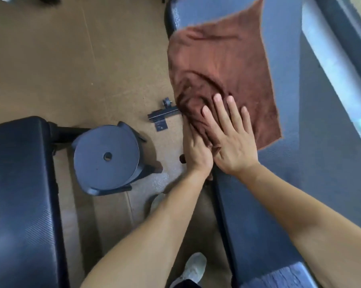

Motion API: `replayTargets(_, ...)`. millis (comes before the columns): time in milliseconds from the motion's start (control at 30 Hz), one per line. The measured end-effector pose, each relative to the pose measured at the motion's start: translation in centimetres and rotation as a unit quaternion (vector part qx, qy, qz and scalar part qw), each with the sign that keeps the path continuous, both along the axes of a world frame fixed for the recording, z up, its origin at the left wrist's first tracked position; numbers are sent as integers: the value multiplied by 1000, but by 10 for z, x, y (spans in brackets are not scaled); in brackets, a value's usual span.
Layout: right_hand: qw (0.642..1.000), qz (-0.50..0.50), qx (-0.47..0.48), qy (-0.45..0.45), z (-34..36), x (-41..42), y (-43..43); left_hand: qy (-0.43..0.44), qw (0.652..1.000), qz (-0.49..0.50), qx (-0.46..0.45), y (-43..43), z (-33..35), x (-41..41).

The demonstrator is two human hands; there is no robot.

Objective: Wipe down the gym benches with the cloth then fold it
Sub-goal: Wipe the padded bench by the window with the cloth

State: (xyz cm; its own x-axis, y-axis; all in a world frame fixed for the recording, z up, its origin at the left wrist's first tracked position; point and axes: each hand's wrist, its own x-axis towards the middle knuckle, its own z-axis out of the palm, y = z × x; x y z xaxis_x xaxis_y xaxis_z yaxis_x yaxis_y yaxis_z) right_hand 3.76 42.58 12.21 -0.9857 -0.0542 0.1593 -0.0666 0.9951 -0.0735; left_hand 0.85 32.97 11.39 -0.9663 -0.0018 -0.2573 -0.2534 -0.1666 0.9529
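Pale sneaker (193, 269) cut off at the bottom edge, right hand (231, 138) flat, fingers spread on the brown terry cloth (223, 65), left hand (196, 150) gripping its bunched edge, fingertips hidden, cloth draped over the dark blue padded bench (258, 215).

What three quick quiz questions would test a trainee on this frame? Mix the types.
1. True or false: the brown cloth lies spread on the bench.
2. Which hand lies flat on the cloth? A) left hand B) right hand
3. Fill in: the round black stool stands on the ____.

Key: 1 true. 2 B; the left grips the cloth's bunched edge at the bench side. 3 floor.
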Motion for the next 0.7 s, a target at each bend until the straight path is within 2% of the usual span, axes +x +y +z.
replayTargets(67,1000,-17,0,-16,-8,17,-3,-26,1000,-12,-3,-1,11,11)
replayTargets(167,999,-31,-5,18,13,-33,-5,-55,998,26,-10,4,44,-38)
replayTargets(267,997,-26,-7,71,48,-97,-2,4,998,-1,-70,4,46,-100)
replayTargets(333,997,-28,6,72,48,-99,-3,25,998,-9,-52,3,33,-111)
replayTargets(400,996,-28,5,82,32,-76,-5,60,998,-11,-27,3,17,-88)
replayTargets(467,997,-31,-12,75,10,-37,-9,42,998,-23,-28,0,3,-44)
replayTargets(567,998,-21,-16,52,-27,29,-9,11,995,-19,-100,0,-48,29)
replayTargets(600,999,-16,-13,47,-40,53,-8,-11,995,-25,-99,0,-60,56)
replayTargets(700,999,-20,-15,31,-81,126,-8,-2,989,-67,-131,-5,-96,128)
